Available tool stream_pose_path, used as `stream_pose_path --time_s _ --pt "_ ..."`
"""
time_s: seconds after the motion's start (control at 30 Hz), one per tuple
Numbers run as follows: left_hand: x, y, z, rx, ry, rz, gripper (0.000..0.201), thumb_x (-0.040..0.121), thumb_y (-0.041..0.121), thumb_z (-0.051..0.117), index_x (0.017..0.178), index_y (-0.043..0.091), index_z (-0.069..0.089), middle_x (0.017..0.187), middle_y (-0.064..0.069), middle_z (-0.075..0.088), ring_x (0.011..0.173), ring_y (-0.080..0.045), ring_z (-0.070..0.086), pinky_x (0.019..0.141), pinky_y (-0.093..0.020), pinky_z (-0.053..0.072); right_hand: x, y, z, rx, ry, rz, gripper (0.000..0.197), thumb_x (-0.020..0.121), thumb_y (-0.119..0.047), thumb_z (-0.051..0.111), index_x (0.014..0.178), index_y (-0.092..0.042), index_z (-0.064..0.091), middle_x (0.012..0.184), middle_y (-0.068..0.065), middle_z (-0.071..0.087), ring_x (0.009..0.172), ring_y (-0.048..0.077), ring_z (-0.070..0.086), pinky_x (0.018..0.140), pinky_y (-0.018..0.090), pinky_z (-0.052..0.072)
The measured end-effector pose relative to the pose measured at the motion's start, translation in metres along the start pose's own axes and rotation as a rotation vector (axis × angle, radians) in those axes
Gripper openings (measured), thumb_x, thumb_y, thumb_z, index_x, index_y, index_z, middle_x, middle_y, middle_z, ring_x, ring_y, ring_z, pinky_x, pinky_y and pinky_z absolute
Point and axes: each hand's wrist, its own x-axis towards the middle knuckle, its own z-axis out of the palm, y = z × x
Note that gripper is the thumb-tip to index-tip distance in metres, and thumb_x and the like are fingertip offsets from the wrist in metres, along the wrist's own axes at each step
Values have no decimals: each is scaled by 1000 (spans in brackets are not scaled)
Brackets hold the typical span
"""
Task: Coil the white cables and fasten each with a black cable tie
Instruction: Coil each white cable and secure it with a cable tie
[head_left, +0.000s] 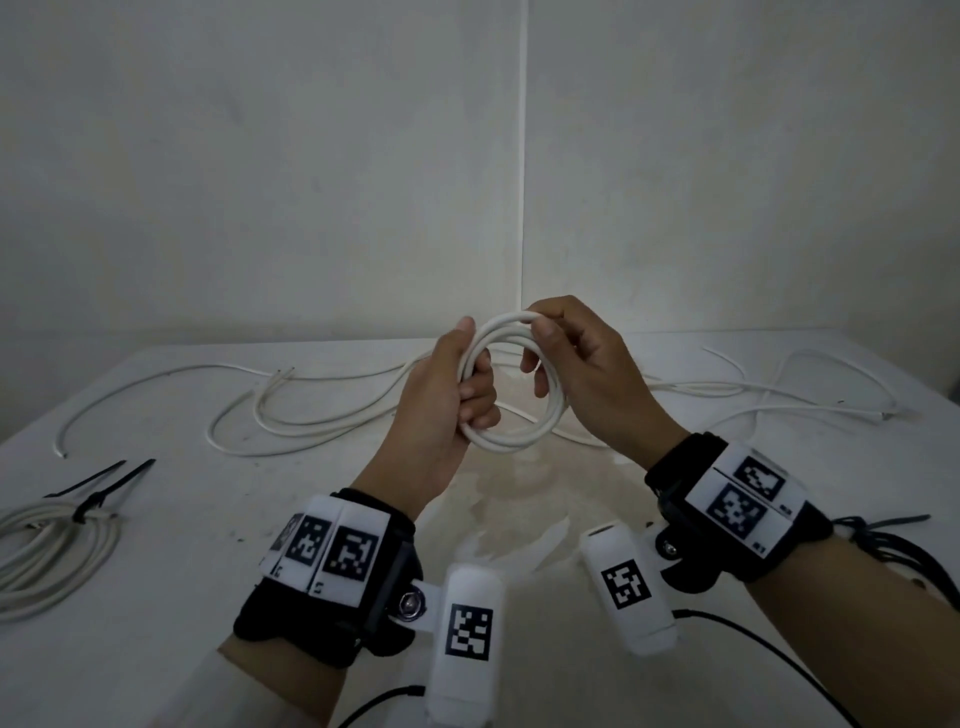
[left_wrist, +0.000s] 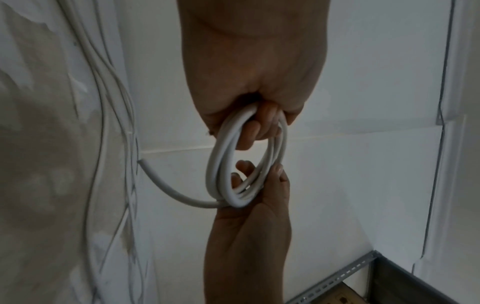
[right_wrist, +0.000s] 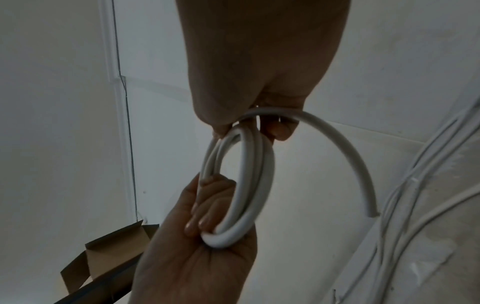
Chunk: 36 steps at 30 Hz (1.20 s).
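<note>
The coiled white cable (head_left: 511, 387) has a smooth, faintly glossy plastic sheath, as does the bundled white cable coil (head_left: 49, 553) at the tabletop's left edge, cinched by a thin matt black plastic cable tie (head_left: 98, 493). The white tabletop (head_left: 260, 519) looks matt, scuffed and stained. A brown cardboard box (right_wrist: 109, 251) appears dull and papery; a grey perforated metal angle bar (left_wrist: 337, 277) has a dull sheen.

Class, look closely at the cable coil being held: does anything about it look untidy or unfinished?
Yes. One free end of the coil arcs out loose instead of lying with the loops, and no black tie binds it; the left hand and right hand grip it.
</note>
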Motion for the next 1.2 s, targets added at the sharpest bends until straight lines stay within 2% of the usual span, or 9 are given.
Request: stream_pose_path --time_s 0.17,0.33,0.57,0.77,0.87,0.97,1.03,1.13,1.2 --pt "1 3 3 -34 26 -4 41 95 36 42 61 13 42 39 8 25 31 -5 21 35 -16 22 1 -1 2 7 18 -13 15 99 -15 38 93 -16 53 64 2 52 49 9 47 53 19 40" --pt "1 1 6 -49 84 28 41 95 35 42 60 13 38 39 9 24 32 -5 18 35 -16 19 0 -5 2 118 -14 85 23 99 -17 37 86 -15 55 62 6 54 49 10 48 52 17 41" --pt "-2 0 5 11 53 63 43 95 39 39 62 13 42 40 8 27 33 -5 23 39 -17 27 5 -11 -1 90 35 110 23 99 -17 38 84 -11 55 61 3 55 46 7 47 51 16 40" --pt "-5 -2 6 127 46 84 39 96 34 39 63 13 41 41 7 28 36 -7 25 41 -18 31 4 -8 5 86 106 110 23 99 -16 38 81 -14 52 60 -1 49 47 2 43 49 14 38" --pt "-3 0 3 201 23 74 42 97 31 35 60 12 42 40 5 35 36 -10 36 48 -23 40 5 -6 6 -12 123 36 23 98 -16 39 78 -20 48 63 -5 46 53 0 44 54 14 39" --pt "-1 5 -4 328 -21 25 47 96 25 30 56 9 48 45 -1 51 46 -18 55 64 -33 47 3 -2 4 -137 98 -30 24 98 -20 39 76 -26 45 59 -7 43 51 1 42 54 17 37" --pt "-1 6 -5 348 -18 -2 47 95 22 27 59 7 52 47 -1 55 49 -18 59 66 -33 48 1 1 5 -194 92 -59 22 98 -22 39 77 -26 45 58 -8 42 51 3 41 52 15 34" --pt "-4 3 4 230 27 0 41 97 24 30 62 10 46 40 5 38 36 -10 37 53 -29 39 1 2 9 -190 113 -70 19 97 -25 39 82 -16 49 58 -7 43 52 6 40 51 15 34" --pt "-6 2 8 240 66 39 41 97 31 38 59 15 40 40 10 30 35 -7 27 44 -23 33 1 1 11 -167 110 -61 19 98 -22 40 84 -13 50 58 -6 43 52 6 39 51 18 34"
